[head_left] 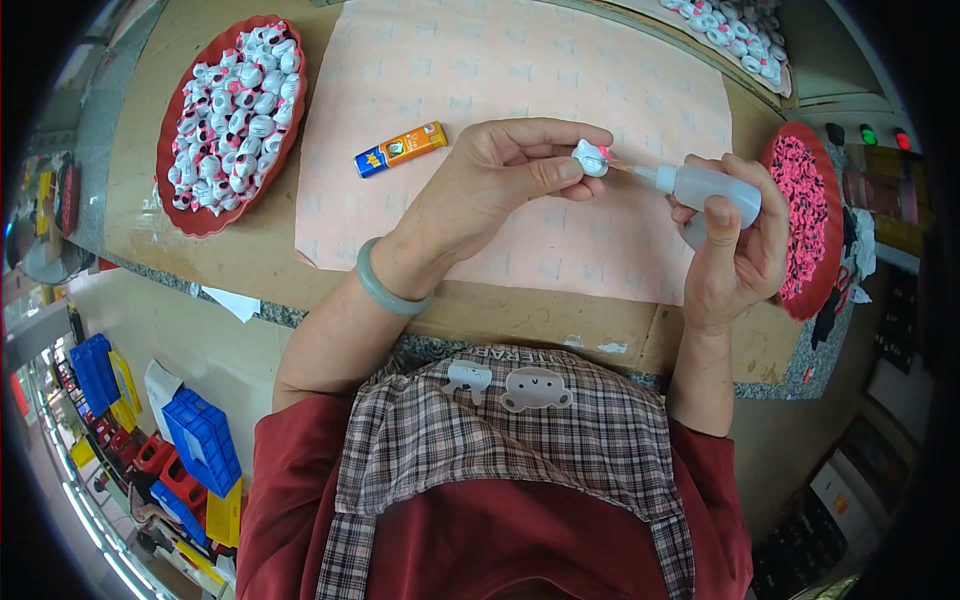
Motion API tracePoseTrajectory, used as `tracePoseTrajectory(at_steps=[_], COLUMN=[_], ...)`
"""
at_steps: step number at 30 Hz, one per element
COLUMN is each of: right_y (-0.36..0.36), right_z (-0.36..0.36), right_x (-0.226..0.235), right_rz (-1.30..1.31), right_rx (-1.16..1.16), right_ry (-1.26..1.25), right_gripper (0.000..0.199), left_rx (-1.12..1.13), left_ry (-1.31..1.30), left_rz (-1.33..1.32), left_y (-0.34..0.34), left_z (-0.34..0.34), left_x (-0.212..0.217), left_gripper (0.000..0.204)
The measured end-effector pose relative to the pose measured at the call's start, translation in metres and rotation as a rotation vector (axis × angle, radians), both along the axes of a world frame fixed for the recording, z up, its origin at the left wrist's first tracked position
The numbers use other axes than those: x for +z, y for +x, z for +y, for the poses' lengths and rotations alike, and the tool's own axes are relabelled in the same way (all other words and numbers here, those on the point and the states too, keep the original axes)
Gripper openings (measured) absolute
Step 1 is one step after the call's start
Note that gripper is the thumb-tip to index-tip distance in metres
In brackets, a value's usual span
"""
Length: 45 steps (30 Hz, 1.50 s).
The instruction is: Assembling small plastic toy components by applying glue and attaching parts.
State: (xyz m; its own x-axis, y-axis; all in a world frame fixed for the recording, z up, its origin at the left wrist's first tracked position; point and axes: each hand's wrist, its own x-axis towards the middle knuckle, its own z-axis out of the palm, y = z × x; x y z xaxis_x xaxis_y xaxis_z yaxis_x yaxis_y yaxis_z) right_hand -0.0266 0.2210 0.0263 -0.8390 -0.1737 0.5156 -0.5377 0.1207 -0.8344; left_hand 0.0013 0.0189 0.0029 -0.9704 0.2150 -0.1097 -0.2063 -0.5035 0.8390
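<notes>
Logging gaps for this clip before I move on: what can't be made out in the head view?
- Small white piece: mostly covered by the left hand fingertips; its shape is unclear.
- Squeeze bottle: rear hidden by the right hand; whether its nozzle touches the piece is too small to tell.
- Right red tray: pink contents too small to identify.
- Top-right tray: cut off by the fisheye rim.
- Orange and blue tube: markings too small.

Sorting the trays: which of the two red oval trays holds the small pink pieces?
The red oval tray at the right, beside the right hand; the left red oval tray holds white pieces with pink spots.
</notes>
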Motion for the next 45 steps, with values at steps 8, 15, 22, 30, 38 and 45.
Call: tracePoseTrajectory(at_steps=[8,15,22,30,38,45], right_y=[0.0001,0.0014,0.0000,-0.0005,0.0005,0.0005], right_z=[0.0016,0.0017,0.0022,0.0017,0.0007,-0.0002], right_x=[-0.0019,-0.0005,-0.0018,-0.0021,-0.0012,-0.0024], right_rz=[0.036,0.040,0.035,0.030,0.004,-0.002], right_rx=[0.000,-0.031,-0.016,-0.006,0.008,0.011], right_ry=[-0.019,0.030,0.020,0.022,0.022,0.022], right_gripper=[0.027,0.027,0.027,0.027,0.028,0.028], left_rx=[-0.011,0.041,0.080,0.079,0.082,0.067], left_ry=[0.110,0.114,0.038,-0.021,-0.034,-0.056], left_rz=[-0.032,-0.055,-0.017,0.025,0.040,0.027], left_y=[-0.0013,-0.0018,-0.0024,-0.0020,-0.0016,-0.0017], left_z=[-0.0027,-0.0001,-0.0003,-0.0004,0.0002,0.0007], left_x=[-0.0062,-0.0031,-0.0027,-0.0052,-0.0046,-0.0043], left_gripper=[0.033,0.028,0.028,0.033,0.033,0.033])
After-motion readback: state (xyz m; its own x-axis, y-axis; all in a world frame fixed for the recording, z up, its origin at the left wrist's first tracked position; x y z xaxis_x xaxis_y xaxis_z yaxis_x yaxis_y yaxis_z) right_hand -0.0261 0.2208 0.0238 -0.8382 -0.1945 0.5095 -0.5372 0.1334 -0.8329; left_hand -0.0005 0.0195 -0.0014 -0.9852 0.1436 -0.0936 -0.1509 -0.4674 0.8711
